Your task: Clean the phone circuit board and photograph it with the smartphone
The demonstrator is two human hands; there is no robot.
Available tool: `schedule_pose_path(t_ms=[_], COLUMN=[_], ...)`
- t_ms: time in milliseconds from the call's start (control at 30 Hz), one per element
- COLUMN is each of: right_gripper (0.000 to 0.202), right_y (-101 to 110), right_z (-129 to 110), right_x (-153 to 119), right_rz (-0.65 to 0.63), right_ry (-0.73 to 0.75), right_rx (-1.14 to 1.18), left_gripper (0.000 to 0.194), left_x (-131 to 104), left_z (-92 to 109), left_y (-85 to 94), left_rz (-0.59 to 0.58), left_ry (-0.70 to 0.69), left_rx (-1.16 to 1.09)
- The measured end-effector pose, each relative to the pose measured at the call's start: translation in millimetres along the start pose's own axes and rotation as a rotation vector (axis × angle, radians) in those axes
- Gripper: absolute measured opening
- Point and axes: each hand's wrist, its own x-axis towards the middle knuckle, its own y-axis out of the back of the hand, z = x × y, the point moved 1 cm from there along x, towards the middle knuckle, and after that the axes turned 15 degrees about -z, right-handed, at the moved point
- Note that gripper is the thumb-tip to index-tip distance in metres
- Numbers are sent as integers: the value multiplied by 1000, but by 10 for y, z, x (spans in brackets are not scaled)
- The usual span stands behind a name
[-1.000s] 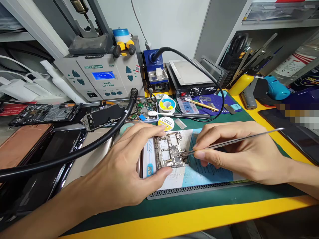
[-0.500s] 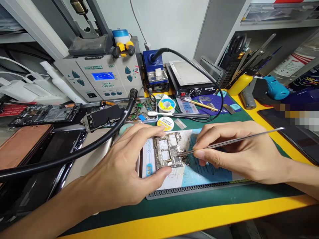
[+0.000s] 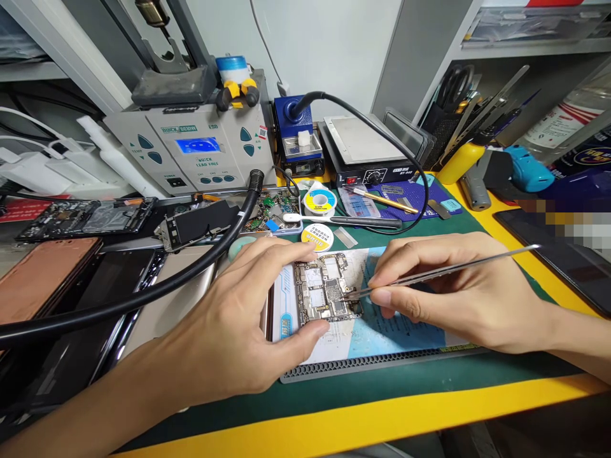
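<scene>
A phone circuit board (image 3: 333, 290) lies on a white and blue printed work pad (image 3: 382, 337). My left hand (image 3: 243, 312) grips it between thumb and fingers, the thumb at its near edge and a fingertip at its far edge. Pinched in my right hand (image 3: 449, 289) is a pair of thin metal tweezers (image 3: 506, 255), slanting down to the left. Their tips are at the board's surface, by a silvery chip area right of its middle. Whether the tips hold anything is too small to tell.
Behind the pad are a solder spool (image 3: 319, 200), a brush (image 3: 353, 221) and a hot plate (image 3: 370, 143). A rework station (image 3: 191, 152) stands back left, and its black hose (image 3: 143, 302) crosses above several phones. A dark phone (image 3: 558, 254) lies at right.
The tweezers have shifted very slightly, their rear end a little to the left. Both hands and the circuit board stay in place.
</scene>
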Motion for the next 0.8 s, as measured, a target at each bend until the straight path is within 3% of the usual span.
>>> schedule_pose_path(t_ms=[800], right_gripper=[12], right_y=[17], right_z=[0], right_x=[10], right_rz=[-4], right_ry=[17], right_rx=[-19], left_gripper=[62], left_x=[16], left_z=[-7], left_y=[-2], left_rz=[1], left_ry=[-5], left_rx=[8])
